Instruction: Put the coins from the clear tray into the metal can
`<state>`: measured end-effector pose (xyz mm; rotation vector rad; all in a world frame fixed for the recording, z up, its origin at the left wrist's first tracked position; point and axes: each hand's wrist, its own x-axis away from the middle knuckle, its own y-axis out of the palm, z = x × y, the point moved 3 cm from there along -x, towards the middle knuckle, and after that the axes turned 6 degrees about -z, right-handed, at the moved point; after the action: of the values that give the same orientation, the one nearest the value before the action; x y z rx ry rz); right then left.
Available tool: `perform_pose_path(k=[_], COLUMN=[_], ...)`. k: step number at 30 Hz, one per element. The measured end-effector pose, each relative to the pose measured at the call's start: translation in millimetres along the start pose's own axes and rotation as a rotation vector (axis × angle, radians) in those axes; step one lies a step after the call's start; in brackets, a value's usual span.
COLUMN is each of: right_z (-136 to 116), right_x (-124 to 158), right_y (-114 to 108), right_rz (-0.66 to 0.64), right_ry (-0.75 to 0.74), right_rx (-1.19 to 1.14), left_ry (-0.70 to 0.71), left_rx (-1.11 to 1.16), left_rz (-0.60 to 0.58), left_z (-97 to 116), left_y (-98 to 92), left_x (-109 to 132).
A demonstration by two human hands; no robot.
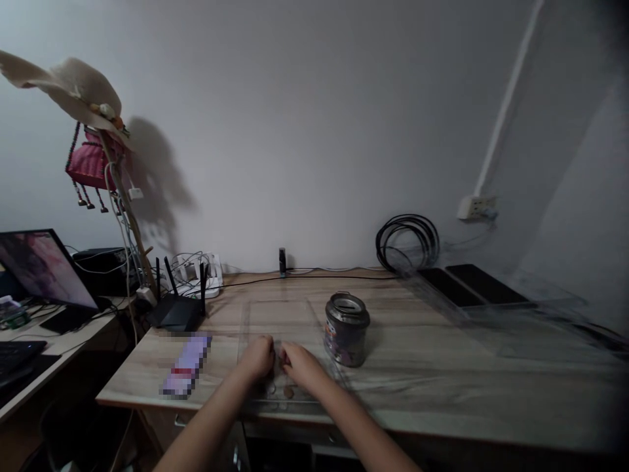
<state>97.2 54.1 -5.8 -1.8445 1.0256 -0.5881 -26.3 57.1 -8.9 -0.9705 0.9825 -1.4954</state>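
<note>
Both hands are low over a clear, flat tray or sheet [282,311] near the desk's front edge. My left hand [259,358] is closed in a fist, its fingertips hidden. Close beside it on the right, my right hand [297,362] has its fingers pinched together; anything between them is too small to make out. A brown coin [288,391] lies just below my right hand, and a paler coin [271,389] lies below my left. To the right stands a round metal tin [346,330] with a lid that has a dark slot.
On the wooden desk [413,387], a phone [187,366] and black router [177,311] are at the left. A small dark bottle [282,262] stands by the wall. Coiled black cable [407,241] and a clear case with dark panels [472,286] are at the right.
</note>
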Motion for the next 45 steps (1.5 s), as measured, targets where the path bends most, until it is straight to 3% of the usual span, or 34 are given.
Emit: perform_pose_path(k=[3, 5, 7, 10, 11, 13, 15, 16, 18, 21, 23, 26, 28, 32, 35, 38, 40, 43, 45], right_z=[-4, -3, 7, 39, 51, 72, 85, 86, 77, 40, 10, -22, -27, -19, -8, 17, 44, 82, 97], right_x=[2, 9, 19, 33, 33, 29, 24, 22, 23, 32, 38, 43, 44, 47, 51, 50, 44, 27, 19], right_y=[-2, -21, -58, -129, -149, -178, -192, -194, -194, -180, -163, -140, -134, -136, -145, -167, -182, -193, -195], right_rz=[0.004, 0.109, 0.325, 0.636, 0.625, 0.481, 0.300, 0.245, 0.264, 0.445, 0.450, 0.390, 0.424, 0.492, 0.454, 0.510, 0.485, 0.271, 0.183], right_ry=[-0.070, -0.158, -0.207, -0.121, -0.069, 0.015, 0.057, 0.068, 0.065, -0.052, -0.203, -0.368, -0.368, -0.261, -0.216, -0.151, -0.083, -0.047, -0.048], right_rx=[-0.022, -0.059, -0.082, 0.012, 0.091, 0.230, 0.300, 0.318, 0.338, 0.228, 0.070, -0.090, -0.135, -0.147, -0.128, -0.024, 0.119, 0.254, 0.269], left_ry=[0.001, 0.006, 0.011, 0.011, 0.010, 0.005, 0.003, 0.004, 0.004, 0.000, 0.023, 0.082, 0.093, 0.105, 0.128, 0.171, 0.167, 0.091, 0.048], left_rx=[0.001, 0.012, 0.031, 0.080, 0.104, 0.164, 0.242, 0.287, 0.393, 0.568, 0.739, 1.443, 1.650, 1.752, 1.701, 1.448, 1.090, 0.377, 0.137], left_rz=[0.014, 0.026, 0.040, 0.067, 0.078, 0.095, 0.105, 0.108, 0.113, 0.107, 0.095, 0.002, -0.056, -0.117, -0.111, -0.140, -0.132, -0.063, -0.091], left_z=[-1, -1, -2, -3, -3, -4, -3, -2, 2, 17, 33, 63, 81, 102, 105, 96, 78, 41, 20], left_y=[1.2, 1.1, 0.2, -1.3, -1.6, -1.9, -2.1, -2.7, -6.1, -18.7, -31.5, -48.2, -55.4, -56.4, -50.7, -43.6, -38.8, -32.1, -25.8], left_x=[-2, -2, -1, 0, 0, -1, -2, -3, -5, -4, 1, 12, 19, 28, 29, 24, 19, 13, 12])
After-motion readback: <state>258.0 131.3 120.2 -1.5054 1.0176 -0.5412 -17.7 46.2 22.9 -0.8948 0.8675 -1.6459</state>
